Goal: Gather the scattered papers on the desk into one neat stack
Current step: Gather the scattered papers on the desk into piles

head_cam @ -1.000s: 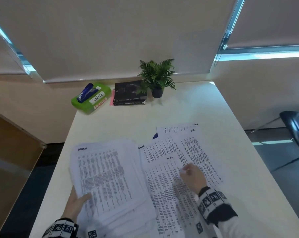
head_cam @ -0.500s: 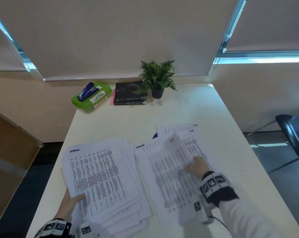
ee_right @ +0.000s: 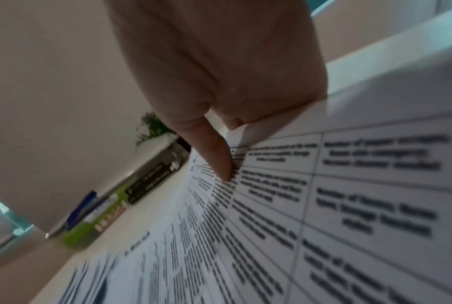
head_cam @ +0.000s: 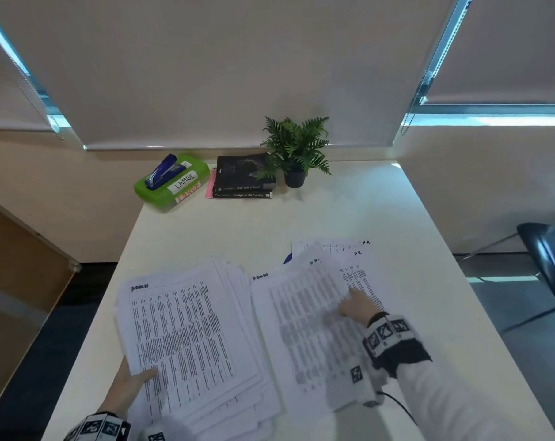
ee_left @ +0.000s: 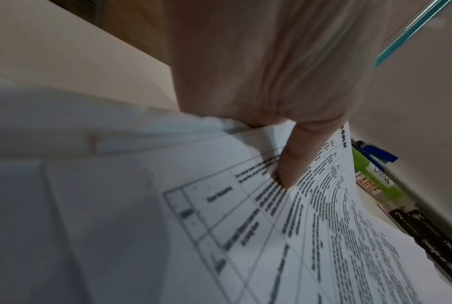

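A thick, fanned stack of printed papers (head_cam: 187, 338) lies at the desk's near left. My left hand (head_cam: 142, 377) grips its near-left edge, with the thumb (ee_left: 294, 160) on the top sheet and the fingers hidden beneath. To the right lie loose printed sheets (head_cam: 308, 329), overlapping each other. My right hand (head_cam: 352, 300) pinches the right edge of the top loose sheet, its thumb (ee_right: 217, 152) on the print and the fingers under the paper. That edge is raised off the sheets below. Two more sheets (head_cam: 333, 249) stick out behind.
At the desk's far edge stand a green box (head_cam: 171, 186) labelled LARGE with a blue stapler on it, stacked dark books (head_cam: 242, 178) and a small potted fern (head_cam: 296, 154). Something blue (head_cam: 288, 259) peeks from under the loose sheets. A dark chair (head_cam: 546, 262) stands at the right.
My right hand went from resting on the loose sheets to pinching the top sheet's right edge and raising it. My left hand keeps its hold on the stack.
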{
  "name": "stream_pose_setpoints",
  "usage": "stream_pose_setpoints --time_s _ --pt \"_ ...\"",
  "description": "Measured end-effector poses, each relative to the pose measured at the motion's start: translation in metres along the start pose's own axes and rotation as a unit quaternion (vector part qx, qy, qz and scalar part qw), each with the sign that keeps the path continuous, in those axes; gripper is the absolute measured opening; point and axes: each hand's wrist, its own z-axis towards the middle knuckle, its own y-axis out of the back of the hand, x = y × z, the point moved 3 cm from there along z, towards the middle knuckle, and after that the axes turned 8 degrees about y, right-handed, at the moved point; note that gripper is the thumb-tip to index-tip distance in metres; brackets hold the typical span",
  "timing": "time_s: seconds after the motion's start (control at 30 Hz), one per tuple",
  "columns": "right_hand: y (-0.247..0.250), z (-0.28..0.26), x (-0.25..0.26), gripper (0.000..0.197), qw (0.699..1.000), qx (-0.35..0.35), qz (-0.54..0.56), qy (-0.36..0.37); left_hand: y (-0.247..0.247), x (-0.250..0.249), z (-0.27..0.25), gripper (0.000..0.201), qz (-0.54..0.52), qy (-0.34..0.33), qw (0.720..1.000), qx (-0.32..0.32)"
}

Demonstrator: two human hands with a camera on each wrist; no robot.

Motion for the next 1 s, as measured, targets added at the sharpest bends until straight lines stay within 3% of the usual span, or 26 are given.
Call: stream_pose_setpoints --time_s 0.03,0.1,0.17,0.27,0.33,0.5,0.57,0.67,0.77,0.9,1.0 --pt "0.013 -0.001 -0.003 0.026 1.0 -0.006 0.014 0.002 0.0 -0.001 -0.001 0.08 -0.001 0.002 1.0 -0.005" --pt "0.04 -0.001 -0.014 0.012 0.999 -0.045 0.004 -0.022 -0.001 -0.003 -0.002 0.076 0.001 0.001 1.0 -0.002" --pt "0.056 0.002 -0.031 0.039 0.988 -0.091 -0.091 -0.089 -0.002 -0.003 -0.002 0.073 0.004 -0.005 1.0 0.001" --pt "0.055 0.002 -0.042 0.051 0.964 -0.102 -0.187 -0.156 -0.003 -0.004 -0.006 0.072 0.001 -0.007 1.0 0.003" --pt "0.046 0.002 -0.048 0.057 0.971 -0.118 -0.154 -0.138 -0.005 -0.007 -0.011 0.072 -0.002 -0.002 1.0 0.004" --pt "0.041 -0.001 -0.061 0.082 0.979 -0.145 0.076 -0.119 -0.01 -0.014 -0.023 0.074 -0.009 -0.009 1.0 -0.005" --pt "0.045 -0.005 -0.068 0.075 0.978 -0.14 0.08 -0.129 -0.013 -0.019 -0.028 0.074 -0.013 -0.016 1.0 -0.011" --pt "0.061 -0.004 -0.075 0.039 0.992 -0.103 0.028 -0.064 -0.018 -0.026 -0.032 0.073 -0.015 -0.035 0.999 -0.017" --pt "0.089 -0.008 -0.069 0.017 0.985 -0.112 0.127 0.025 -0.024 -0.029 -0.035 0.071 0.0 -0.059 0.998 -0.009" --pt "0.113 -0.004 -0.055 0.02 0.975 -0.106 0.193 0.037 -0.032 -0.034 -0.036 0.071 0.014 -0.082 0.997 0.0" --pt "0.103 0.008 -0.036 0.038 0.976 -0.12 0.181 0.012 -0.033 -0.033 -0.032 0.071 0.021 -0.076 0.997 0.005"
